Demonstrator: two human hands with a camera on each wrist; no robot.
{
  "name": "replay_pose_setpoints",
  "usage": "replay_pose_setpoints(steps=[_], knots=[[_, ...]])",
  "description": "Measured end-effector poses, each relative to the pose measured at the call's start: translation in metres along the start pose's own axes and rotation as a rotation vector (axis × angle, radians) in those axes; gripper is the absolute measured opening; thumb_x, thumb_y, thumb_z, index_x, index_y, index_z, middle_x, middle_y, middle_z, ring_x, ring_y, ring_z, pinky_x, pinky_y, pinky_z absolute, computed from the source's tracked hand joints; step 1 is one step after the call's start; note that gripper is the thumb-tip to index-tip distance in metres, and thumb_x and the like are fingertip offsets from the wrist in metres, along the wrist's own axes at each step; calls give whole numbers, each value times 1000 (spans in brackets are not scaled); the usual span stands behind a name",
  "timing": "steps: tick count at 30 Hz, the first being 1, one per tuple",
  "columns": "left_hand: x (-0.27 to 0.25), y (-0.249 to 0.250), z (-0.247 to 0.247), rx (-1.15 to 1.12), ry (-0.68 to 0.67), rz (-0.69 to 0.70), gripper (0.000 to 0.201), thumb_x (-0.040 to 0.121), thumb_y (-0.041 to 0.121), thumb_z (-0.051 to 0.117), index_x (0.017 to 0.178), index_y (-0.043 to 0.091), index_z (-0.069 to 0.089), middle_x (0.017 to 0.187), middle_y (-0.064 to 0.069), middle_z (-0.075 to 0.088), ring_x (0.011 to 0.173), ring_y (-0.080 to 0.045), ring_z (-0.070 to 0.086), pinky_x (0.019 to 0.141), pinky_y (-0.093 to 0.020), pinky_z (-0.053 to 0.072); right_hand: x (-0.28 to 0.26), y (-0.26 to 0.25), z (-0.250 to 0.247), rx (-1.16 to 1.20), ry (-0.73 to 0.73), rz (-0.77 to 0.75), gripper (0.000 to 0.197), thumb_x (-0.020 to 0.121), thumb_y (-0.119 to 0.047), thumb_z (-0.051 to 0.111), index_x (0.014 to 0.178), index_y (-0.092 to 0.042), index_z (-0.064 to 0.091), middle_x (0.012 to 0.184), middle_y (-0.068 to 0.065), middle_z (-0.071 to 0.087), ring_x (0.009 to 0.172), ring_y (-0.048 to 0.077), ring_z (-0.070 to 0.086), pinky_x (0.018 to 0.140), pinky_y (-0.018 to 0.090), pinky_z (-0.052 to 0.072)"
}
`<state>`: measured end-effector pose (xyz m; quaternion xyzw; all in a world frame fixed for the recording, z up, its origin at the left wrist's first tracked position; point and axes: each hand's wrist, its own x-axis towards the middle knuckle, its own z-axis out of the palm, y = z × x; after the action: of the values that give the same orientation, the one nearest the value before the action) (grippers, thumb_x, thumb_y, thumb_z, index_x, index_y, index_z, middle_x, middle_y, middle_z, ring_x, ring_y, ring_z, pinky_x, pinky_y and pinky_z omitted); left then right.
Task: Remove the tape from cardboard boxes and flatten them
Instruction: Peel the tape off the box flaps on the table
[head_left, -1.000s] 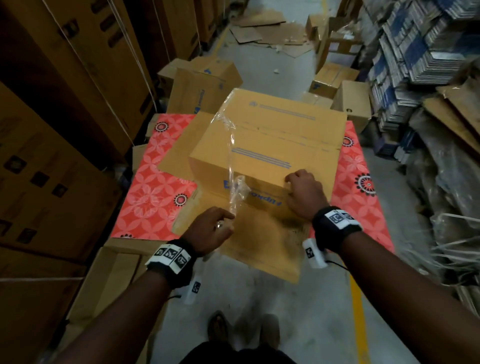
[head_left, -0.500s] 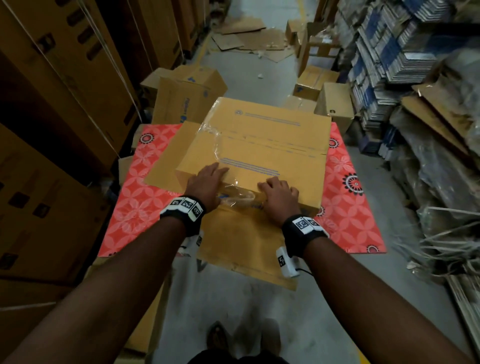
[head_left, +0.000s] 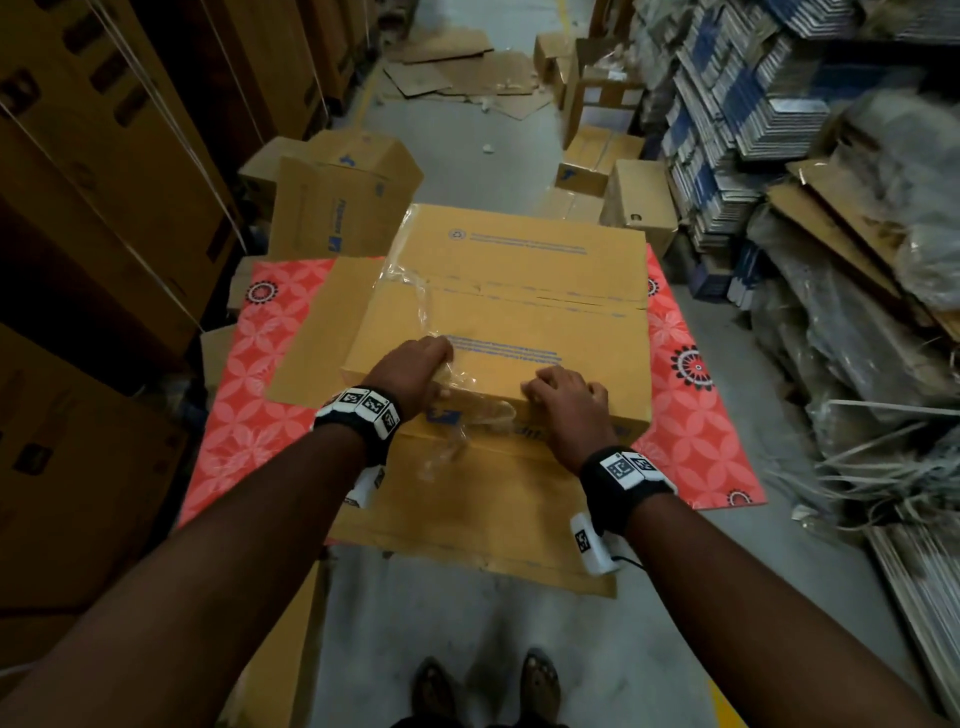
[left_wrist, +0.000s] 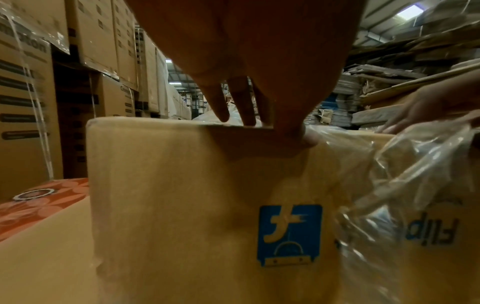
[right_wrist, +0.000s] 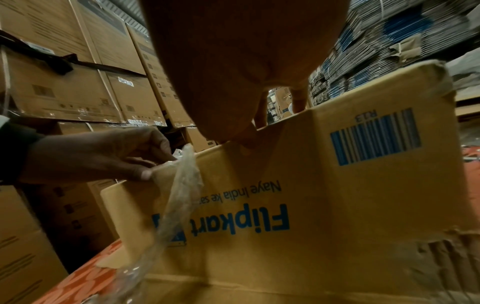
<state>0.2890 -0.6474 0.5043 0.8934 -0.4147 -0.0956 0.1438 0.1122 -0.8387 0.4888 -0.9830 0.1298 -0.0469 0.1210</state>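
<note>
We are standing over a tan cardboard box with blue print (head_left: 498, 317), which is sitting on a tabletop covered in red floral cloth (head_left: 260, 384). Our left hand (head_left: 415, 366) is gripping the box's near top edge, fingers over the top and thumb on the front face, beside a crumpled strip of clear tape (head_left: 457, 415) hanging down that face. Our right hand (head_left: 566, 400) is curling over the same edge, to the right of the tape.

A right hand (right_wrist: 246, 67) rests on a printed cardboard box (right_wrist: 324, 185); the left hand (right_wrist: 103, 156) pinches crumpled clear tape (right_wrist: 182, 189).
</note>
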Motion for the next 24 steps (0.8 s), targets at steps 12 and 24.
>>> replay_pose_setpoints(steps=[12, 24], knots=[[-17, 75, 32, 78, 83, -63, 21, 93, 37, 53, 109, 24, 55, 115, 3, 55, 105, -22, 50, 76, -34, 45, 18, 76, -28, 76, -24, -235, 20, 81, -21, 61, 99, -18, 69, 121, 5, 64, 107, 29, 62, 84, 38, 48], [-8, 48, 21, -38, 55, -246, 49, 86, 18, 65, 132, 27, 52, 143, -2, 42, 122, -27, 50, 100, -41, 45, 22, 56, -13, 215, -33, -49, 33, 86, -31, 37, 100, -15, 63, 105, 10, 61, 106, 35, 55, 91, 43, 45]])
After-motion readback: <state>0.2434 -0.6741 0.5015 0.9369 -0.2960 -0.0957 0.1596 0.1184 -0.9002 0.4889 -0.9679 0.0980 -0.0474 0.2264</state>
